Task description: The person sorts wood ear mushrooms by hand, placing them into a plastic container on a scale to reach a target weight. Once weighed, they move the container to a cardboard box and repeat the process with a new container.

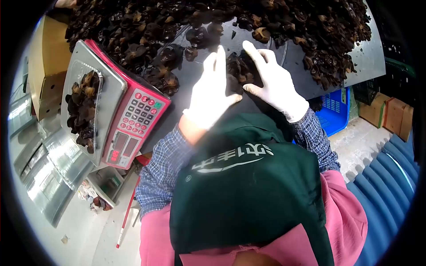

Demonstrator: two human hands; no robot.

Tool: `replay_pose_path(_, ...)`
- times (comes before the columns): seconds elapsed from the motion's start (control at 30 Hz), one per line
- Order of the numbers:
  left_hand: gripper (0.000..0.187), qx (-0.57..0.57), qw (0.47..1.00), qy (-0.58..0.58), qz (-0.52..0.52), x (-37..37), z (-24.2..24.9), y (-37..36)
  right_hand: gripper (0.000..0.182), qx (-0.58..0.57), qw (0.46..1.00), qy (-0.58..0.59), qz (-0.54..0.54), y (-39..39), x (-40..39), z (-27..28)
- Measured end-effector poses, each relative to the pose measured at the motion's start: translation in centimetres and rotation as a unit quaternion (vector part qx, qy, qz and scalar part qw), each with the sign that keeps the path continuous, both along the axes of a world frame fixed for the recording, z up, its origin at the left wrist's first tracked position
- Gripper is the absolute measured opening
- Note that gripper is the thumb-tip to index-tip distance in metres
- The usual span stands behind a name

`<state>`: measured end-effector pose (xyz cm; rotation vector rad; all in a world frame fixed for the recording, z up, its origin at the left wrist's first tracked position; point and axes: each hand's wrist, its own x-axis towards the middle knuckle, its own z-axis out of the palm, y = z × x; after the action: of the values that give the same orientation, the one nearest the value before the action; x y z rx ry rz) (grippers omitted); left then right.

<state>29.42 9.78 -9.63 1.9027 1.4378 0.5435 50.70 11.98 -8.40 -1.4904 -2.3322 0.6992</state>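
Note:
Both of my hands wear white gloves and are over the dark tabletop (175,106). My left hand (211,86) is open, its fingers stretched away from me and its thumb out to the right. Opposite it, my right hand (276,84) is open too, fingers spread and thumb pointing inward. A small cluster of wood ear mushrooms (239,71), dark brown and curled, lies between the two palms. To the left stands a pink digital scale (141,117) with lit red digits. On its metal plate sits a clear tray (100,95) of wood ear mushrooms.
A large heap of wood ear mushrooms (128,22) covers the far side of the table and continues to the right. A cardboard box (49,66) stands beyond the scale. Below the table's right edge are a blue plastic crate (335,111) and brown boxes (386,115).

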Motion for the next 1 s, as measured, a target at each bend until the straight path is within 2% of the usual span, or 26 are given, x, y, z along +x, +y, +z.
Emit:
replay_pose_path(0.07, 0.114, 0.012, 0.999, -0.047, 0.01, 0.1, -0.7, 0.6, 0.098, -0.028, 1.0, 0.007, 0.005, 0.3, -0.5, -0.2)
replay_pose_path(0.1, 0.11, 0.023, 0.998, -0.066, 0.004, 0.0, -1.3, 0.8, 0.086, -0.096, 0.995, 0.032, -0.021, 0.4, -0.8, 0.7)
replay_pose_path(0.13, 0.106, 0.034, 0.996, -0.086, -0.001, -0.1, -1.7, 0.9, 0.083, -0.107, 0.993, 0.055, -0.019, 0.3, -0.9, 0.8)
replay_pose_path(0.17, 0.094, 0.008, 0.993, -0.118, 0.01, 0.2, -1.4, 0.9, 0.079, -0.118, 0.99, 0.078, -0.017, 0.2, -0.9, 0.7)
replay_pose_path(0.2, 0.092, 0.0, 0.986, -0.164, 0.014, 0.1, -1.6, 0.9, 0.076, -0.129, 0.986, 0.102, -0.014, 0.1, -1.1, 0.4)
replay_pose_path(0.23, 0.09, -0.008, 0.978, -0.208, 0.017, -0.1, -2.1, 0.8, 0.066, -0.065, 0.969, 0.238, 0.013, -0.2, -0.8, -1.5)
replay_pose_path(0.3, 0.081, -0.041, 0.941, -0.335, 0.029, -0.4, -2.1, 0.5, 0.063, -0.077, 0.958, 0.276, -0.007, -0.2, -1.4, -1.1)
replay_pose_path(0.33, 0.08, -0.063, 0.926, -0.37, 0.047, -0.5, -2.0, 0.1, 0.061, -0.084, 0.952, 0.295, -0.017, -0.4, -1.8, -0.7)
replay_pose_path(0.4, 0.077, -0.104, 0.89, -0.437, 0.08, -0.8, -0.1, 0.1, 0.061, -0.071, 0.973, 0.218, -0.001, 0.2, -2.9, 3.6)
replay_pose_path(0.43, 0.082, -0.094, 0.906, -0.409, 0.058, -1.6, 0.5, 0.2, 0.061, -0.065, 0.977, 0.204, 0.014, 0.7, -3.5, 4.7)
replay_pose_path(0.47, 0.082, -0.086, 0.885, -0.452, 0.067, -2.3, 1.2, 0.2, 0.061, -0.057, 0.979, 0.191, 0.033, 1.2, -4.4, 5.7)
replay_pose_path(0.53, 0.082, -0.056, 0.842, -0.529, 0.091, -3.9, 3.0, -0.2, 0.063, -0.037, 0.961, 0.264, 0.076, 2.3, -6.6, 6.7)
replay_pose_path(0.57, 0.083, -0.046, 0.855, -0.501, 0.122, -5.5, 5.0, -0.4, 0.064, 0.005, 0.966, 0.231, 0.112, 3.0, -8.1, 7.8)
replay_pose_path(0.6, 0.084, 0.012, 0.876, -0.466, 0.126, -7.1, 5.9, -0.6, 0.066, 0.049, 0.966, 0.203, 0.15, 3.8, -9.9, 9.4)
replay_pose_path(0.67, 0.084, 0.049, 0.856, -0.479, 0.188, -9.5, 8.6, -1.6, 0.066, -0.019, 0.96, 0.228, 0.164, 4.7, -13.7, 11.4)
replay_pose_path(0.73, 0.082, 0.126, 0.906, -0.334, 0.226, -14.0, 10.0, -2.5, 0.07, 0.061, 0.942, 0.231, 0.236, 5.5, -18.1, 12.5)
replay_pose_path(0.8, 0.083, 0.199, 0.902, -0.281, 0.261, -17.1, 11.0, -3.4, 0.061, 0.107, 0.916, 0.255, 0.29, 6.3, -22.6, 12.7)
replay_pose_path(0.83, 0.082, 0.209, 0.872, -0.352, 0.268, -18.0, 11.3, -3.6, 0.058, 0.102, 0.911, 0.26, 0.302, 6.4, -24.5, 12.6)
replay_pose_path(0.9, 0.084, 0.193, 0.878, -0.309, 0.311, -20.6, 12.2, -5.0, 0.053, 0.119, 0.898, 0.267, 0.33, 6.8, -27.8, 11.9)
replay_pose_path(0.97, 0.085, 0.178, 0.904, -0.088, 0.38, -23.3, 12.7, -6.2, 0.052, 0.151, 0.905, 0.203, 0.341, 7.5, -29.8, 11.3)
replay_pose_path(1.0, 0.085, 0.175, 0.888, 0.104, 0.412, -24.2, 12.9, -6.6, 0.052, 0.174, 0.914, 0.154, 0.333, 8.0, -30.3, 10.8)
